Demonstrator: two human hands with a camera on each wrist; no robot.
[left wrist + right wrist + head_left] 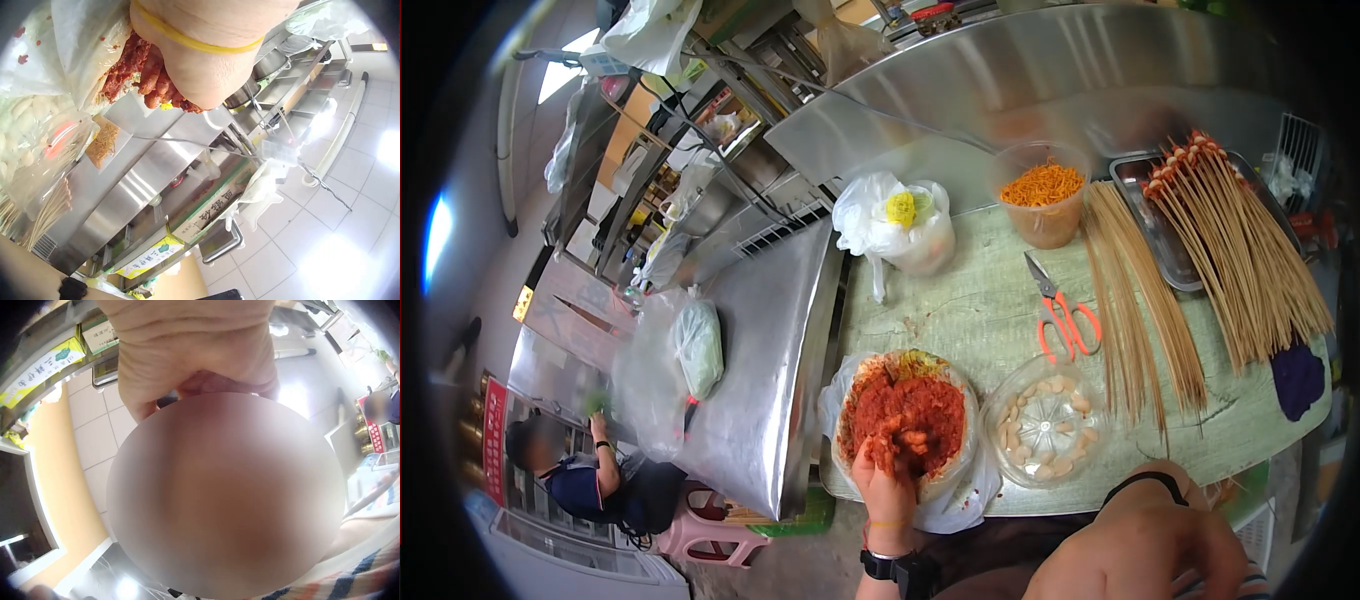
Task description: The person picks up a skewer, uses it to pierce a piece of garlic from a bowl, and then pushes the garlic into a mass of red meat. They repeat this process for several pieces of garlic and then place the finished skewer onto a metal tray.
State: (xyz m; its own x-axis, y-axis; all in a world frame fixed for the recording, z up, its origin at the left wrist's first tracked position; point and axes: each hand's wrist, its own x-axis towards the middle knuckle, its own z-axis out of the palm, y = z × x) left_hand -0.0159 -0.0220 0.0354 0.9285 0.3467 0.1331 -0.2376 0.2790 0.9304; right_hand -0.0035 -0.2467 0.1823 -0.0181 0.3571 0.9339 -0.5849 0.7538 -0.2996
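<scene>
My left hand (pixel 888 500) is in a bowl of red, coarse paste (pixel 935 405), its fingers coated and curled around a clump. The bowl is lined with a white plastic bag (pixel 965 490). In the left wrist view, the red-smeared fingers (pixel 164 87) bend inward below the wrist's yellow band. My right hand (pixel 1135 550) is raised in front of my body, away from the table things. In the right wrist view, that hand (pixel 197 353) is close to a blurred round area that hides its fingertips. Beside the bowl, a clear round container (pixel 1045 478) holds pale oval pieces.
Orange-handled scissors (pixel 1055 310), bare skewers (pixel 1135 310) and a tub of orange shreds (pixel 1045 215) stand on the green table. Loaded skewers (pixel 1230 240) lie across a metal tray at right. A bagged tub (pixel 925 245) stands behind. Another person (pixel 590 480) sits at left.
</scene>
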